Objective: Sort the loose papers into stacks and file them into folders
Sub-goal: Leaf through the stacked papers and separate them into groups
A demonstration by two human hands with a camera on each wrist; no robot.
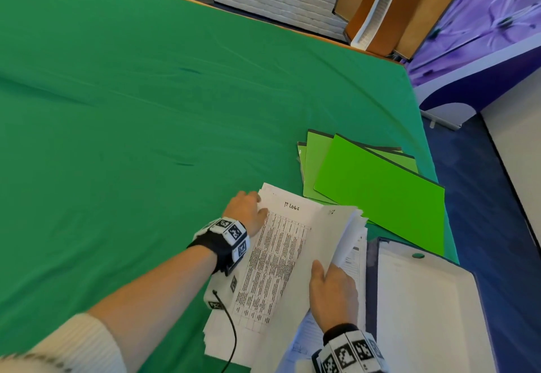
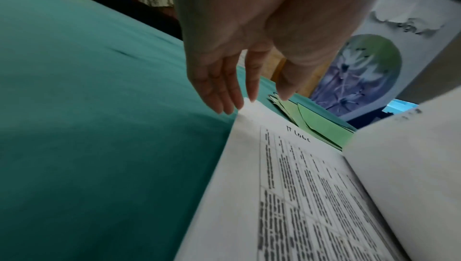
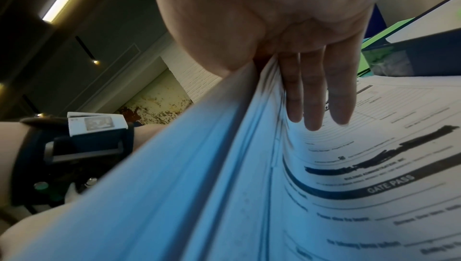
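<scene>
A stack of white papers lies on the green cloth, topped by a printed table sheet headed "IT LOGS" (image 1: 278,255) (image 2: 299,186). My left hand (image 1: 257,200) (image 2: 239,105) touches that sheet's far left corner with straight fingers. My right hand (image 1: 328,273) (image 3: 299,97) pinches a lifted bundle of papers (image 1: 345,235) (image 3: 199,166), thumb on top and fingers underneath, and tilts it up on edge. Under the bundle lies a "GATE PASS" form (image 3: 374,176). Several bright green folders (image 1: 377,191) (image 2: 321,127) lie fanned just beyond the papers.
An open blue box file (image 1: 424,299) (image 3: 424,48) with a white inside sits right of the papers at the table's right edge. The green cloth (image 1: 146,109) stretches far to the left and back. Blue floor lies beyond the right edge.
</scene>
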